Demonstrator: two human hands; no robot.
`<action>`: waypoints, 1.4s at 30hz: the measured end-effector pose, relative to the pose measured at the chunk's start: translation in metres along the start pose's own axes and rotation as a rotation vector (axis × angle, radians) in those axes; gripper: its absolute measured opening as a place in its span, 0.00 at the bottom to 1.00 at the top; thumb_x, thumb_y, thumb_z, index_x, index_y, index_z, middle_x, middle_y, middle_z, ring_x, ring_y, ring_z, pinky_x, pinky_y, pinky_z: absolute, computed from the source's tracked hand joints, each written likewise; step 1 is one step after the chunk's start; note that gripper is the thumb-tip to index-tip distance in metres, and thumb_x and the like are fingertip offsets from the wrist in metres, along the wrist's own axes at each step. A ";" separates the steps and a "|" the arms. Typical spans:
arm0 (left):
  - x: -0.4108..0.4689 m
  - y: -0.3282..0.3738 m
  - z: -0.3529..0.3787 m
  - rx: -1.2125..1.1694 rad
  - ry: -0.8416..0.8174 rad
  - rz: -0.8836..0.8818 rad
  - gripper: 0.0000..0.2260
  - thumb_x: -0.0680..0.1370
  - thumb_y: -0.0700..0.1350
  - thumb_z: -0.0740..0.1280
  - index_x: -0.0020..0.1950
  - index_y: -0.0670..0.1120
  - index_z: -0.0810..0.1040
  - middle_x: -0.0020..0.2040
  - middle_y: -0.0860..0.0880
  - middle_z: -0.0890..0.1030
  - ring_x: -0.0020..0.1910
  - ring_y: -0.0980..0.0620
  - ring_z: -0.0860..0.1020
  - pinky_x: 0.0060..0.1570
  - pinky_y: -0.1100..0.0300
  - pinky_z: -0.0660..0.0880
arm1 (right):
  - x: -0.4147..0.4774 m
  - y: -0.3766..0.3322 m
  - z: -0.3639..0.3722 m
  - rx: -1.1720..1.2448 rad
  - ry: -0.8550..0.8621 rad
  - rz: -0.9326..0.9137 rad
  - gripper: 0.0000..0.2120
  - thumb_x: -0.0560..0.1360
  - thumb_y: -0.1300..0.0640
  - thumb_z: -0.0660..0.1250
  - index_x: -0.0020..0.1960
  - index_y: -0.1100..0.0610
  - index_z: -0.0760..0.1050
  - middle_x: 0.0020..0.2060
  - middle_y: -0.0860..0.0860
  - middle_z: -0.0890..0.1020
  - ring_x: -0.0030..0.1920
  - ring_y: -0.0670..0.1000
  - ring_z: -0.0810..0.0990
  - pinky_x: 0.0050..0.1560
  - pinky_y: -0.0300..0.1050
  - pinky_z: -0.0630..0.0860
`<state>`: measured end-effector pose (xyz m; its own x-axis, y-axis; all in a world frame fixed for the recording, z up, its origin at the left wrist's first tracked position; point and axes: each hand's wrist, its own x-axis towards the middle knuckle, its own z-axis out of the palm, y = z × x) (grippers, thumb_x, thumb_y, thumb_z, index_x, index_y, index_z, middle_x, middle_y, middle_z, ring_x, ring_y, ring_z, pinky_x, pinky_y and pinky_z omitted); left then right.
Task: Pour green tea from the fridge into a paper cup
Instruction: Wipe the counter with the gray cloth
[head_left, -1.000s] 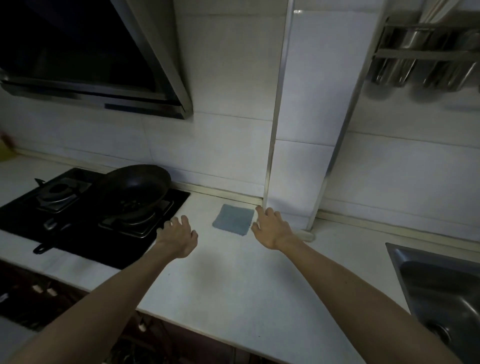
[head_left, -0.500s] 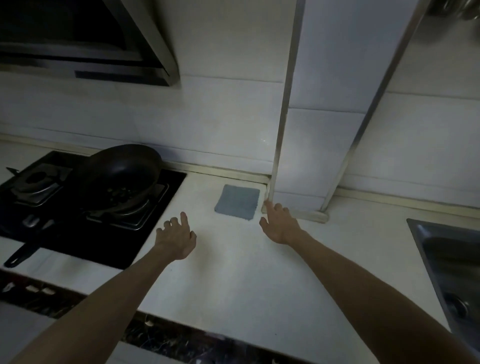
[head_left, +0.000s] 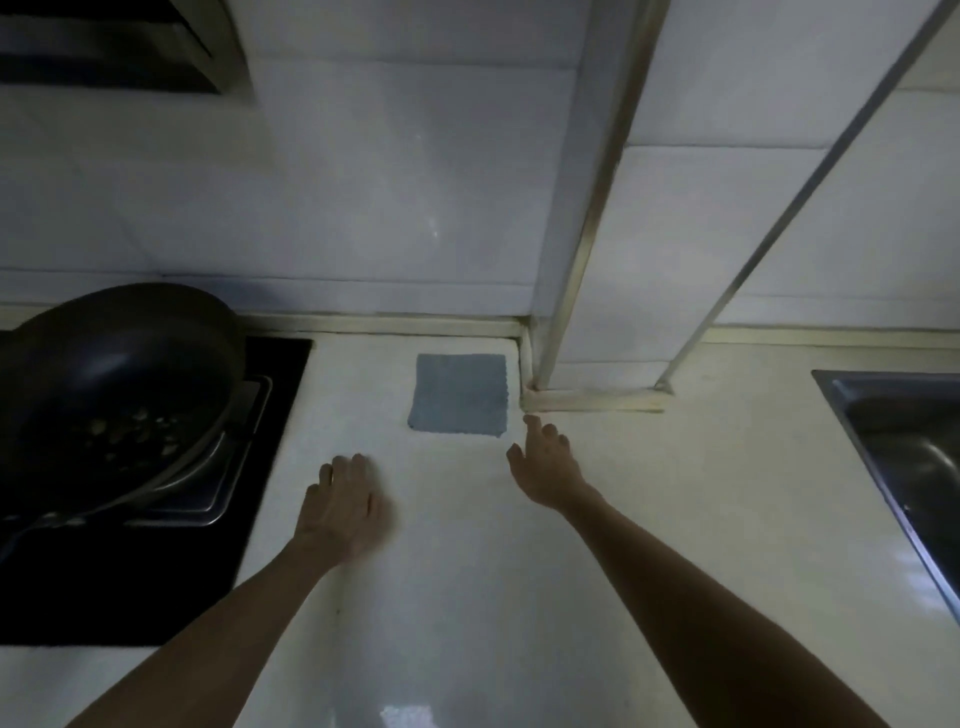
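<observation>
Green tea is nowhere in this view, and neither the fridge nor the paper cup shows; the camera looks down on a pale kitchen counter in dim light. Both bare arms reach forward over it. The left hand is palm down near the counter's middle, fingers loosely bent and holding nothing (whether it touches the surface I cannot tell, as it is a little blurred). The right hand is spread with its fingers stretched forward, also holding nothing, its fingertips near the front right corner of a blue-grey cloth. The cloth lies flat on the counter close to the white tiled wall, just left of the foot of a tiled column edged with metal strips. To the left a dark pan sits tilted on a black stove, with small pale bits inside it. A corner of the range hood shows at the top left. At the right edge is part of a steel sink, well apart from both hands.
</observation>
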<state>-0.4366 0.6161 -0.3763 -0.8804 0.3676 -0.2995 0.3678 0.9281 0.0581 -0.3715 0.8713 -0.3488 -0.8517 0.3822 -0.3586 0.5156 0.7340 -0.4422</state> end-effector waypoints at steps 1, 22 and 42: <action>0.003 -0.001 0.006 -0.029 0.031 0.015 0.21 0.76 0.49 0.54 0.66 0.40 0.65 0.59 0.41 0.69 0.57 0.42 0.71 0.52 0.51 0.73 | 0.001 -0.002 0.006 0.000 0.016 0.006 0.24 0.82 0.52 0.56 0.75 0.59 0.57 0.69 0.60 0.67 0.68 0.61 0.66 0.66 0.57 0.67; 0.015 -0.003 0.069 -0.164 0.184 0.031 0.32 0.79 0.53 0.53 0.78 0.39 0.50 0.77 0.33 0.49 0.77 0.37 0.46 0.75 0.45 0.48 | 0.087 -0.031 0.065 -0.027 0.173 -0.314 0.33 0.72 0.45 0.47 0.70 0.64 0.65 0.66 0.63 0.73 0.66 0.63 0.71 0.66 0.62 0.70; 0.017 -0.006 0.070 -0.151 0.207 0.022 0.32 0.78 0.54 0.54 0.78 0.41 0.51 0.78 0.37 0.49 0.78 0.40 0.45 0.76 0.45 0.46 | 0.145 -0.067 0.112 -0.381 0.211 -0.317 0.32 0.81 0.38 0.47 0.80 0.49 0.45 0.80 0.57 0.46 0.79 0.60 0.44 0.72 0.72 0.45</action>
<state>-0.4329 0.6132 -0.4487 -0.9209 0.3779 -0.0961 0.3526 0.9122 0.2086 -0.5190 0.8150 -0.4638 -0.9807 0.1840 -0.0656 0.1923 0.9685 -0.1582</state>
